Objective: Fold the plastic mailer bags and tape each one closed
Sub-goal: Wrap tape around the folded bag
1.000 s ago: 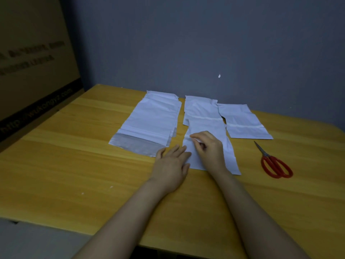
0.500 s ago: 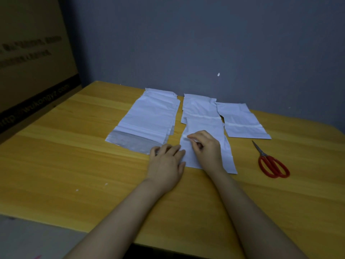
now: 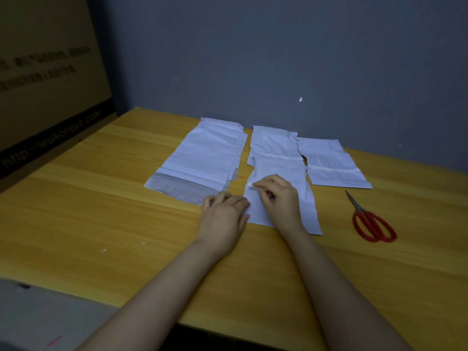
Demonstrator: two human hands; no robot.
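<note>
A white mailer bag (image 3: 283, 173) lies lengthwise in the middle of the wooden table (image 3: 101, 211). My right hand (image 3: 279, 198) rests on its near half, fingers curled, pinching a thin white strip at the bag's left edge. My left hand (image 3: 225, 216) lies flat beside it, fingers pressing the bag's near left corner. A stack of white mailers (image 3: 205, 158) with a grey flap lies to the left. Another folded mailer (image 3: 331, 163) sits at the right, and one more (image 3: 271, 140) lies behind the middle bag.
Red-handled scissors (image 3: 369, 221) lie on the table right of the bags. A large cardboard box (image 3: 45, 84) stands against the left side. A grey wall (image 3: 278, 59) runs behind the table. The table's near edge is close to my forearms.
Both hands stay on the middle mailer. My left hand's fingers have curled slightly and shifted a little left; my right fingers keep working the strip at the edge.
</note>
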